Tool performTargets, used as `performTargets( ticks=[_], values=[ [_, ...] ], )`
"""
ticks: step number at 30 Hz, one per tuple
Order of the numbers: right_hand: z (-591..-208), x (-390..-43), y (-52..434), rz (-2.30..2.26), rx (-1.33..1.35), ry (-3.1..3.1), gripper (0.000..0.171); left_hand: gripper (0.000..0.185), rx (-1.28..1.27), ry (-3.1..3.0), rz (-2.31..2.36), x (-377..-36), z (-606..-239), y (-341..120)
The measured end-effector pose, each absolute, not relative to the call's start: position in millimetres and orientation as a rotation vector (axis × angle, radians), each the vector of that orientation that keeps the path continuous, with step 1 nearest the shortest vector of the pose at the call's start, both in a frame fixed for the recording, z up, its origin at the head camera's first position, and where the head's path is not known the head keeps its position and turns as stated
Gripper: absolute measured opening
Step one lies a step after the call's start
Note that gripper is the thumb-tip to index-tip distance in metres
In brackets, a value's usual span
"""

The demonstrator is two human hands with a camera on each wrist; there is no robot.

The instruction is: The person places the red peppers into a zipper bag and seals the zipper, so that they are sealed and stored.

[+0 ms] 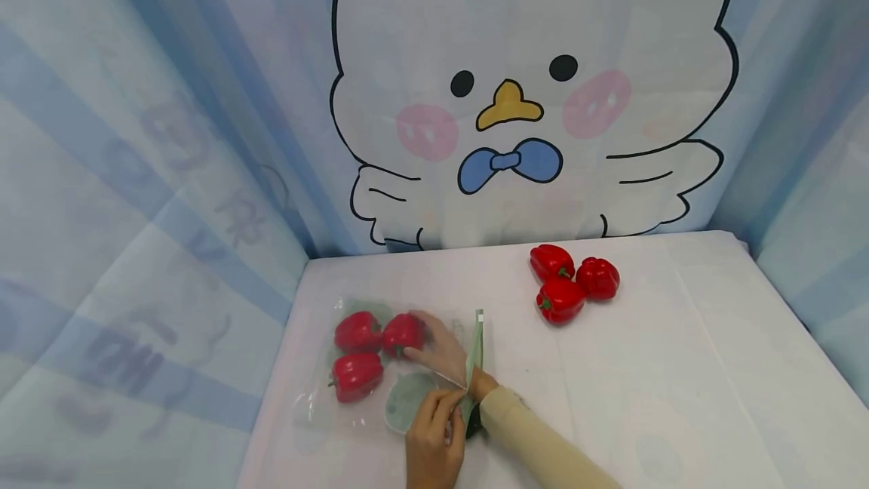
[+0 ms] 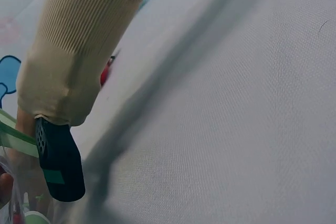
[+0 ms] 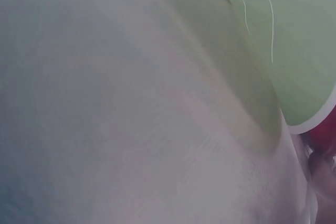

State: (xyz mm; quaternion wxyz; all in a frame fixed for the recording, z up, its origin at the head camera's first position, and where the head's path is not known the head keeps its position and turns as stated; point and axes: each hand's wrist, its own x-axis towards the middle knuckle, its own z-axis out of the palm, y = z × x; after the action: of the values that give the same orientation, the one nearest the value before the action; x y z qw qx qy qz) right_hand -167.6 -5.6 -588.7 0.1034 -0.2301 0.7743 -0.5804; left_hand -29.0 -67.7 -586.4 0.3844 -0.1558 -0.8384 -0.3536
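Observation:
A clear zip bag (image 1: 405, 401) with pale green print lies flat on the left of the table, its green-edged mouth facing right. My right hand (image 1: 444, 351) reaches in through that mouth and grips a red bell pepper (image 1: 403, 336) between thumb and fingers. Two more red bell peppers rest inside, the upper pepper (image 1: 357, 332) and the lower pepper (image 1: 357, 376). At the bag's mouth, my left hand (image 1: 434, 432) pinches the near edge. Part of a red pepper (image 3: 324, 129) shows beside the green print in the right wrist view.
Three red bell peppers (image 1: 560, 300) sit grouped at the back of the white-covered table (image 1: 652, 368). A printed curtain (image 1: 509, 210) hangs behind and at both sides. The right forearm's beige sleeve (image 2: 63, 77) and dark wrist device (image 2: 62, 163) cross the left wrist view.

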Motion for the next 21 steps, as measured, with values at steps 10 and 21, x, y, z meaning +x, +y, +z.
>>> performTargets(
  ticks=[10,21],
  values=[
    [-588.6,-168.6,-9.6,-1.683,-0.693,2.271,0.071,0.036,-0.402,-2.125,-0.911,-29.1,-587.3,-67.6],
    [-589.0,-170.0,-11.0,-1.693,-0.667,2.248,0.071,0.039,-0.406,-2.117,-0.911,-30.7,-588.2,-67.6]
  ],
)
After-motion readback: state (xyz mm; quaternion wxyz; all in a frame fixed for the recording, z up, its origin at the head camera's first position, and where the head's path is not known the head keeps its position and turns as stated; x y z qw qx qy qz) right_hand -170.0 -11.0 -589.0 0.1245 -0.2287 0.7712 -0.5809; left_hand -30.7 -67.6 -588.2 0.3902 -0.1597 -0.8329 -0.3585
